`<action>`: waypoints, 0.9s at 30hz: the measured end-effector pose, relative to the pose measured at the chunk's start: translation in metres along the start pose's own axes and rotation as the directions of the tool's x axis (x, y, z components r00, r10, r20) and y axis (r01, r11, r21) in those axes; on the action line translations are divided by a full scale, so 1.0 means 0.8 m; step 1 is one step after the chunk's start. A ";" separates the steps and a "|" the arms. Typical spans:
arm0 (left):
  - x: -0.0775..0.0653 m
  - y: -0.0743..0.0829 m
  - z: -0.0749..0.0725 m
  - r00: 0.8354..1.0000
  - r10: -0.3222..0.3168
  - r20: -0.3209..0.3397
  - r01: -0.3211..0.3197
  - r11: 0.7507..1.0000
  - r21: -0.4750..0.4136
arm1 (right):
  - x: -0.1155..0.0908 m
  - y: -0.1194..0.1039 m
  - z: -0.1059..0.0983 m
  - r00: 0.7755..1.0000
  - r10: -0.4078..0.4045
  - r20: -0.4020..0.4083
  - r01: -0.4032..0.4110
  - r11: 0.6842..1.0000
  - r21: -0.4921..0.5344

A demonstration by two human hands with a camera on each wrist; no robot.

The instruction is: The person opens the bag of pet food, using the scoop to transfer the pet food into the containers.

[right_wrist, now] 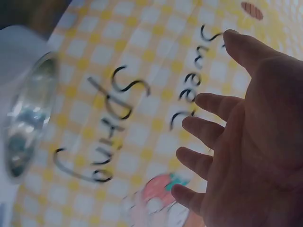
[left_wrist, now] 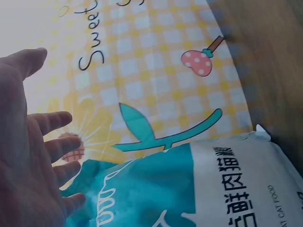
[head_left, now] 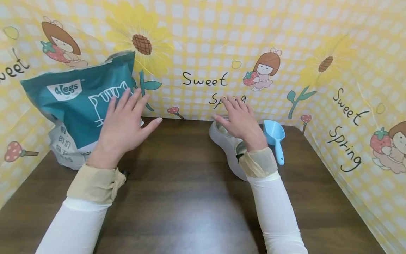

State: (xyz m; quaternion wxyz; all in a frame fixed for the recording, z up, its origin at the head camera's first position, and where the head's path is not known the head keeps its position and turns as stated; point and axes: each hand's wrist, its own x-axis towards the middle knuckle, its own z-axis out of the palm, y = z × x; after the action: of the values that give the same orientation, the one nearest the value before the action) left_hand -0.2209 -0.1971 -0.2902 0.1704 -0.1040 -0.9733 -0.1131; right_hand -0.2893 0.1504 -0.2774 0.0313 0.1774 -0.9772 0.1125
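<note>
Head: wide gap between bag (head_left: pixel 71 113) and bowl (head_left: pixel 227 144)

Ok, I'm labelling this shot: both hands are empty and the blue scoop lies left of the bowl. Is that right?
Not the side: the blue scoop lies right of the bowl, as the head view shows. The left hand and right hand are indeed empty.

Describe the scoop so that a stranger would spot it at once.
Start with the brown table and go to its far right corner, below the yellow checked backdrop. Just right of the pale bowl lies the scoop, handle toward the wearer. Its plain light blue sets it apart from the bowl and the big teal bag.
</note>
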 end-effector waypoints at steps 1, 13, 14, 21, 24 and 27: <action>0.000 0.000 -0.003 1.000 -0.004 -0.005 0.004 1.000 -0.001 | 0.005 -0.008 -0.004 1.000 -0.017 -0.001 0.017 1.000 -0.006; -0.012 -0.018 -0.044 0.942 -0.011 -0.335 -0.002 0.999 -0.037 | 0.078 -0.131 -0.047 0.957 -0.289 0.032 0.289 0.937 -0.195; -0.013 -0.020 -0.048 0.920 -0.009 -0.391 -0.012 0.999 -0.052 | 0.087 -0.142 -0.050 0.948 -0.315 0.035 0.315 0.923 -0.220; -0.025 -0.029 -0.071 0.736 -0.059 -0.675 -0.046 0.990 -0.137 | 0.128 -0.212 -0.066 0.901 -0.432 0.023 0.417 0.852 -0.318; -0.030 -0.030 -0.077 0.701 -0.058 -0.711 -0.038 0.992 -0.119 | 0.136 -0.239 -0.069 0.886 -0.463 0.013 0.438 0.827 -0.354; -0.031 -0.030 -0.082 0.691 -0.062 -0.720 -0.016 0.995 -0.101 | 0.141 -0.262 -0.071 0.870 -0.493 0.019 0.463 0.802 -0.378</action>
State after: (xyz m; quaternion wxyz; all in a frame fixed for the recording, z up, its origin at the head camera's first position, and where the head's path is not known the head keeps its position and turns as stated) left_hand -0.1837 -0.2411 -0.2433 0.5324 -0.0471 -0.8224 -0.1950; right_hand -0.3195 -0.0662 -0.1670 0.1308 0.4040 -0.9020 -0.0783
